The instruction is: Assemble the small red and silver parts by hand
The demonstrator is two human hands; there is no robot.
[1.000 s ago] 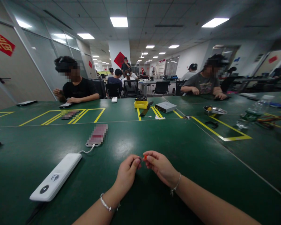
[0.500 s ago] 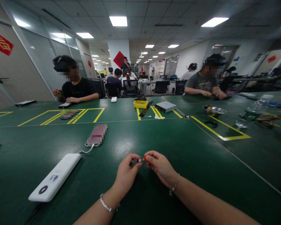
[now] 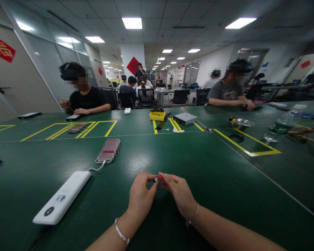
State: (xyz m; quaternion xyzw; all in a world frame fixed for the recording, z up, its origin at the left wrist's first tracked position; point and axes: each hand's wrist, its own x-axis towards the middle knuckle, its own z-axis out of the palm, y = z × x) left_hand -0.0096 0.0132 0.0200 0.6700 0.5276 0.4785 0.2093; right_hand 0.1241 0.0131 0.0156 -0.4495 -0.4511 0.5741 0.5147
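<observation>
Close together over the green table [image 3: 188, 223], both my hands are closed in pinches. My left hand [image 3: 142, 193] grips a small silver-and-dark piece [image 3: 156, 179] between thumb and fingertips. My right hand [image 3: 180, 191] has its fingertips on a small orange piece [image 3: 159, 176] that meets the silver one. Whether the two pieces are joined I cannot tell, since fingertips cover much of both. Left of my hands lies a white power bank [image 3: 65, 197], cabled to a phone [image 3: 108, 150].
Farther off stand a yellow box [image 3: 157, 116] of dark items, a grey box [image 3: 185, 119], a metal bowl [image 3: 240, 122] and a plastic bottle [image 3: 288, 120]. Yellow tape [image 3: 267, 152] marks the tabletop. Two people [image 3: 86, 97] [image 3: 229, 90] sit across the table.
My right hand has turned and moved slightly left and down, its fingers now closer to my left hand. The silver piece is tilted differently, and the orange piece sits nearer to it.
</observation>
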